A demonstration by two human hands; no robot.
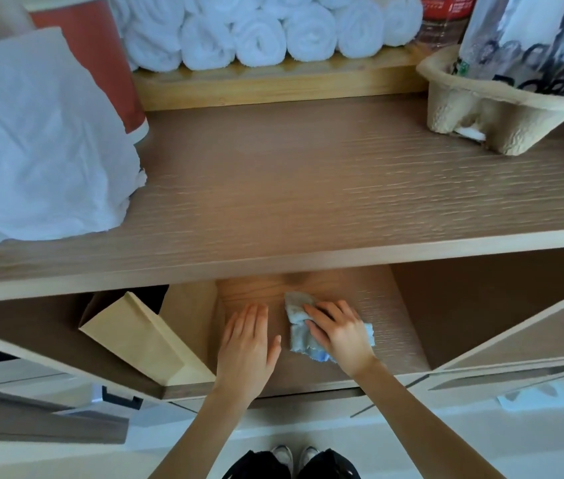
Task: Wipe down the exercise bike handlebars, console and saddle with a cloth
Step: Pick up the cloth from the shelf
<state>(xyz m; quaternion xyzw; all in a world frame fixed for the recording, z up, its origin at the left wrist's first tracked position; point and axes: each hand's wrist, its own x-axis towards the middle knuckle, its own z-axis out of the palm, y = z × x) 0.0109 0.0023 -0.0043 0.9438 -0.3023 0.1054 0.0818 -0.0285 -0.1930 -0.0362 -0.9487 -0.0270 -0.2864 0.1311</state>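
A small light blue cloth [299, 331], crumpled and a little soiled at its far end, lies on the lower shelf [394, 333] of a wooden cabinet. My right hand [337, 331] rests on top of the cloth with its fingers spread over it. Just left of it, my left hand [247, 344] lies flat on the shelf, fingers straight, not touching the cloth. No exercise bike is in view.
The upper shelf [308, 188] carries rolled white towels [259, 32] at the back, a white plastic bag [38, 140] and orange cup [93, 50] at left, a cardboard cup carrier [481, 108] at right. A tan envelope [142, 337] leans left of my hands. Cabinet doors stand open either side.
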